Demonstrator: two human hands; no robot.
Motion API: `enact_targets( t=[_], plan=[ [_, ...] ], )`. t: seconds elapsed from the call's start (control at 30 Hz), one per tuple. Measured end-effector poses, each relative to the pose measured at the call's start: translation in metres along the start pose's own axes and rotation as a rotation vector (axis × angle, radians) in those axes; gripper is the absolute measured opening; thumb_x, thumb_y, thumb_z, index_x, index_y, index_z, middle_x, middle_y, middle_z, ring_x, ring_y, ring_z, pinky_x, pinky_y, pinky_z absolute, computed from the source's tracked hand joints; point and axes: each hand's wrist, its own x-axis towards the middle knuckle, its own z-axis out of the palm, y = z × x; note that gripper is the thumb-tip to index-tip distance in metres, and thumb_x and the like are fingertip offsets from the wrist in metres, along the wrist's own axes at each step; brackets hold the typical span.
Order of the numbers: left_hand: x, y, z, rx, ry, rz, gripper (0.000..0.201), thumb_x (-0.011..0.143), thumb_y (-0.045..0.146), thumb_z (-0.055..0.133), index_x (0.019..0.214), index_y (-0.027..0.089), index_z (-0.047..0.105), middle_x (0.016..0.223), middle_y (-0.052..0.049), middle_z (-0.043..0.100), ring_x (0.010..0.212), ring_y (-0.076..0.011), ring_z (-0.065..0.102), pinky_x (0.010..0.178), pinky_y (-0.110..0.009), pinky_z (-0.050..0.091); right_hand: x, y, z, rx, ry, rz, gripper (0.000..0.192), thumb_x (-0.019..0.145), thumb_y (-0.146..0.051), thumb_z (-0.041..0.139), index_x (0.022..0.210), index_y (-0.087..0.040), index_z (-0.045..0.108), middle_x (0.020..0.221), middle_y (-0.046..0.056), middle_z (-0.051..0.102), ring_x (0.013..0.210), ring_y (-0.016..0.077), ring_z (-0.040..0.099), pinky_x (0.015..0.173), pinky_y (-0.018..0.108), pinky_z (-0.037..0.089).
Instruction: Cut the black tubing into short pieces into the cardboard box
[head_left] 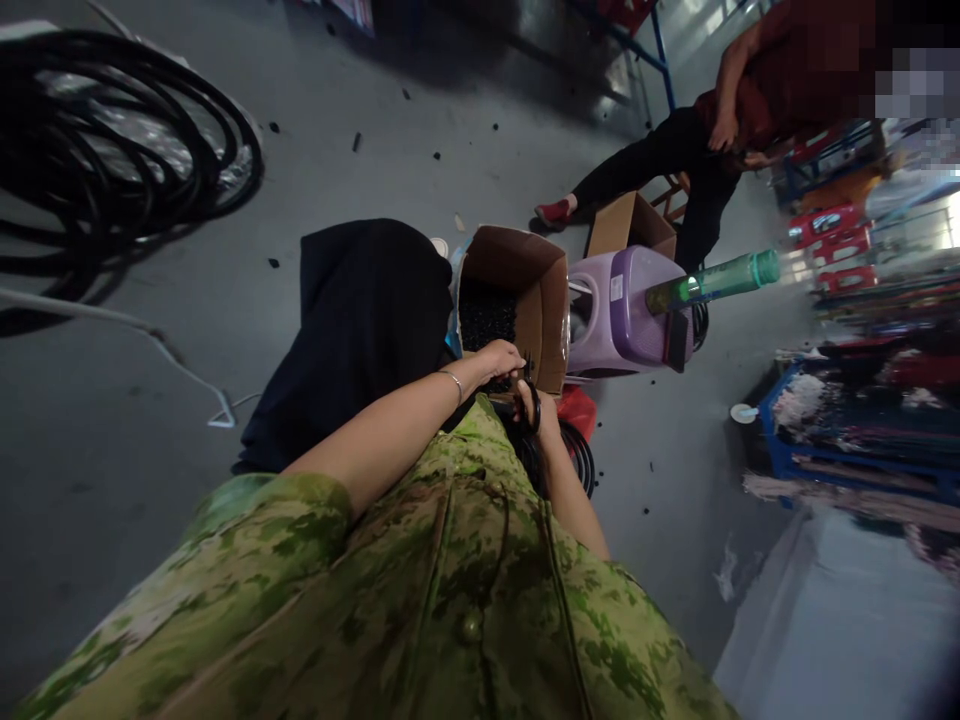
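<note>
Scissors (535, 405) at the box's (553, 300) near edge!

Our right hand (549, 415) has its fingers clamped on them; our left hand's (495, 360) fingers press together alongside, any contents hidden. Black bits (487, 315) carpet the box. Beside it, a purple stool (600, 300) bears a green bottle (716, 281). Scraps (357, 142) dot the grey floor (405, 180) towards a coil (82, 180) and a seated co-worker (701, 140).

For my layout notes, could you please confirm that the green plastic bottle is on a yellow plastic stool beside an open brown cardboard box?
The colour is wrong: the head view shows the green plastic bottle on a light purple plastic stool beside an open brown cardboard box.
</note>
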Motion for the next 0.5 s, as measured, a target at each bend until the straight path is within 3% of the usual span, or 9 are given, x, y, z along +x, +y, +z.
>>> enact_targets(
  t=[0.2, 0.37, 0.5],
  plan=[
    [0.003, -0.001, 0.000, -0.048, 0.017, -0.051, 0.027, 0.089, 0.013, 0.059, 0.063, 0.016, 0.054, 0.047, 0.005, 0.048, 0.037, -0.0059, 0.037, 0.042, -0.020, 0.029, -0.003, 0.002, 0.012, -0.027, 0.105, 0.035, 0.061, 0.076, -0.076, 0.055, 0.056, -0.018, 0.056, 0.047, 0.000, 0.053, 0.036, 0.0119, 0.050, 0.040, 0.023, 0.035],
    [0.001, 0.000, 0.000, -0.100, 0.036, -0.045, 0.024, 0.093, 0.013, 0.054, 0.069, 0.016, 0.052, 0.051, 0.005, 0.050, 0.038, -0.0055, 0.037, 0.042, -0.019, 0.030, -0.002, 0.002, 0.018, 0.030, 0.090, 0.060, 0.058, 0.077, -0.073, 0.056, 0.058, -0.018, 0.058, 0.048, 0.001, 0.056, 0.036, 0.0109, 0.049, 0.039, 0.023, 0.034],
    [0.000, 0.003, 0.000, -0.169, 0.019, -0.051, 0.018, 0.094, 0.016, 0.055, 0.076, 0.016, 0.053, 0.054, 0.004, 0.054, 0.041, -0.0060, 0.043, 0.046, -0.018, 0.037, -0.008, 0.003, 0.024, 0.204, 0.059, 0.091, 0.053, 0.074, -0.068, 0.063, 0.057, -0.018, 0.055, 0.050, 0.001, 0.056, 0.038, 0.0102, 0.047, 0.040, 0.023, 0.033]
  ],
)
